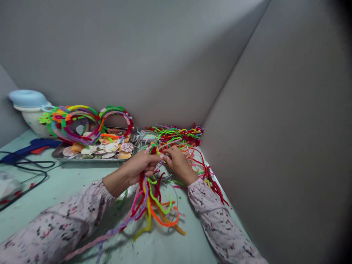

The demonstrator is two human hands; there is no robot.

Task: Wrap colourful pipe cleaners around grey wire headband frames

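My left hand (143, 165) is closed round a bunch of colourful pipe cleaners (154, 205) whose loose ends hang down onto the pale green table (68, 183). My right hand (178, 163) is just to the right of it, fingers pinched on the top ends of the same bunch. Behind both hands lies a heap of loose pipe cleaners (178, 135) in the corner against the grey wall.
A metal tray (93, 157) of seashells stands at the back left, with pipe-cleaner-wrapped hoops (88, 123) leaning over it. A blue glue gun (30, 148) with its black cable (30, 172) lies at the far left, a lidded white pot (30, 110) behind it.
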